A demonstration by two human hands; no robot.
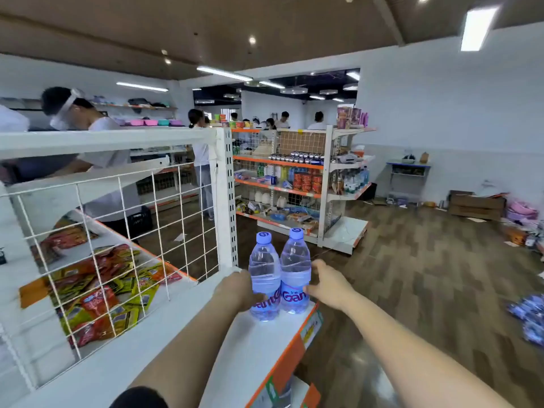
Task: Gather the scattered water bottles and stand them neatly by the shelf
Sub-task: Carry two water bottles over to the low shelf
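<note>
Two clear water bottles with blue caps and blue labels stand upright and touching on the far end of a white shelf board point(259, 343) with an orange front edge. My left hand point(238, 290) wraps the left bottle point(264, 278) at its label. My right hand point(329, 282) grips the right bottle point(295, 270) from its right side. Several more blue-labelled bottles point(530, 316) lie blurred on the wooden floor at the far right.
A white wire grid panel point(117, 245) and a slotted upright post point(226, 195) stand left of the bottles, with snack packets point(100, 295) behind the grid. A stocked shelf unit point(297, 184) stands ahead. Cardboard boxes point(474, 206) and clutter line the right wall. Several people stand in the background.
</note>
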